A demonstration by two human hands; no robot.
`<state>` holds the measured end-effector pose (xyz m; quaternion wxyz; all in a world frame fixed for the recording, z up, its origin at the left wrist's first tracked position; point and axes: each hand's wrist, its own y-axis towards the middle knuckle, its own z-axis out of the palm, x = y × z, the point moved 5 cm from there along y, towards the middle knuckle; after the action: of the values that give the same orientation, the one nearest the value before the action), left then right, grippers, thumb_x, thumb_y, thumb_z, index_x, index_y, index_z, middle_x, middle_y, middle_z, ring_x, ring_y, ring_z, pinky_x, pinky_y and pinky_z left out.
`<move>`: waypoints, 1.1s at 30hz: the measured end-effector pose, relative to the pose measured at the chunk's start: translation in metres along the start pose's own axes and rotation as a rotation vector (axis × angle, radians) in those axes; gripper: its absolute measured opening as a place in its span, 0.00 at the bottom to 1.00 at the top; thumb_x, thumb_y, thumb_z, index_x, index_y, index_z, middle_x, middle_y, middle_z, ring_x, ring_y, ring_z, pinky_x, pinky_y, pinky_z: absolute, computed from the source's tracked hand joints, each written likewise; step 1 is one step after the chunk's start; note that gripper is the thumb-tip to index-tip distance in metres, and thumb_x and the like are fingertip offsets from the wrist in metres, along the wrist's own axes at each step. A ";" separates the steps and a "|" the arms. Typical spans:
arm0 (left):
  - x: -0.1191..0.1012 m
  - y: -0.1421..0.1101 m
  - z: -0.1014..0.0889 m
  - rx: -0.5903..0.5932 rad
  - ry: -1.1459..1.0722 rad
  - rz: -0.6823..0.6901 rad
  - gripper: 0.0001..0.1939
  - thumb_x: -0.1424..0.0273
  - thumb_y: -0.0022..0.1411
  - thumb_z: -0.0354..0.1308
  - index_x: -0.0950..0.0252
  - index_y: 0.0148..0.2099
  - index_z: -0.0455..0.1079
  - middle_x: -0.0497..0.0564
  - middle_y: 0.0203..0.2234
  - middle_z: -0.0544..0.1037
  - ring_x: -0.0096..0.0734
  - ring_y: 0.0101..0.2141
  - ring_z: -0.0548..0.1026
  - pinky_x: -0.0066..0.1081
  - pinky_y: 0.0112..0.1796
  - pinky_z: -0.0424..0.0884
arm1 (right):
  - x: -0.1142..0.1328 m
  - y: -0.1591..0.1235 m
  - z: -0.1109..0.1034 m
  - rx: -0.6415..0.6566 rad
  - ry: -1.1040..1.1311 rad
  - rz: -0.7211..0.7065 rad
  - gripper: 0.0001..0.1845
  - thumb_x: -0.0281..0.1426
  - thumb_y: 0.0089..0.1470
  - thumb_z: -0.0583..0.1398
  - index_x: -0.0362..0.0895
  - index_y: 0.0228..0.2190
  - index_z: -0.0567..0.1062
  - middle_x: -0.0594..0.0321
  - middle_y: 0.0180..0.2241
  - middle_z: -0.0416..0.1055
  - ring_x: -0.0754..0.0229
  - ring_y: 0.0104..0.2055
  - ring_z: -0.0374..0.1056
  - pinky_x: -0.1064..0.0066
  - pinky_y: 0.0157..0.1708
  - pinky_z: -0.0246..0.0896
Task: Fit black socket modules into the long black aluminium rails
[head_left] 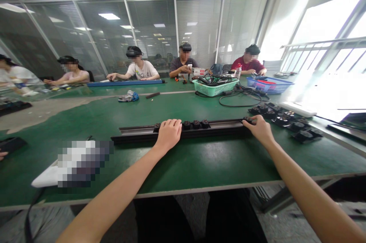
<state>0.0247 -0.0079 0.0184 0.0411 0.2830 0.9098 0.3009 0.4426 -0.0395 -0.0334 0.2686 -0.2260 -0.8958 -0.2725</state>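
A long black rail (137,133) lies across the green table (200,163) in front of me, with small black socket modules (196,123) seated in its channel. My left hand (169,133) rests on the rail's middle, fingers curled over it beside the modules. My right hand (259,128) grips the rail's right end, fingers closed on a module there.
Several loose black modules (297,125) lie at the right, by a white strip (297,109). A green basket of cables (215,85) and a blue tray (268,84) stand farther back. Several people sit along the far side. A white object (48,176) lies at the near left.
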 end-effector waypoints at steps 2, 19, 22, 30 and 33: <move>0.000 0.000 0.000 0.000 0.000 0.002 0.18 0.68 0.76 0.42 0.64 0.54 0.71 0.57 0.48 0.80 0.42 0.49 0.74 0.42 0.51 0.66 | -0.002 0.001 0.001 -0.007 0.009 0.006 0.29 0.54 0.50 0.61 0.45 0.44 0.73 0.49 0.40 0.77 0.45 0.44 0.73 0.58 0.46 0.66; -0.001 -0.001 -0.001 0.000 -0.007 -0.001 0.18 0.68 0.76 0.42 0.65 0.54 0.71 0.58 0.47 0.79 0.42 0.48 0.74 0.42 0.51 0.66 | -0.018 0.011 0.007 -0.009 0.359 0.064 0.36 0.52 0.40 0.68 0.39 0.44 0.81 0.52 0.32 0.78 0.49 0.36 0.73 0.60 0.38 0.68; -0.001 -0.001 -0.001 0.003 -0.004 -0.003 0.18 0.68 0.76 0.42 0.64 0.54 0.71 0.57 0.47 0.79 0.42 0.48 0.74 0.41 0.51 0.66 | -0.016 0.010 0.004 -0.016 0.360 0.060 0.37 0.53 0.40 0.68 0.39 0.44 0.82 0.53 0.30 0.78 0.50 0.34 0.73 0.60 0.37 0.68; -0.001 0.000 -0.001 0.002 -0.004 -0.004 0.18 0.67 0.76 0.42 0.64 0.54 0.71 0.57 0.47 0.80 0.42 0.49 0.74 0.42 0.51 0.66 | -0.016 0.011 0.002 0.019 0.257 0.102 0.37 0.53 0.42 0.67 0.38 0.46 0.82 0.52 0.32 0.79 0.48 0.36 0.73 0.59 0.38 0.68; -0.001 0.000 -0.002 0.000 -0.016 -0.006 0.18 0.67 0.75 0.42 0.63 0.54 0.71 0.57 0.47 0.80 0.42 0.48 0.74 0.42 0.51 0.66 | -0.016 0.011 0.001 0.029 0.228 0.107 0.37 0.52 0.43 0.66 0.38 0.48 0.82 0.52 0.33 0.79 0.48 0.36 0.74 0.60 0.38 0.68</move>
<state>0.0250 -0.0092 0.0196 0.0494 0.2826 0.9103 0.2983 0.4598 -0.0346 -0.0399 0.3860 -0.2371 -0.8501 -0.2685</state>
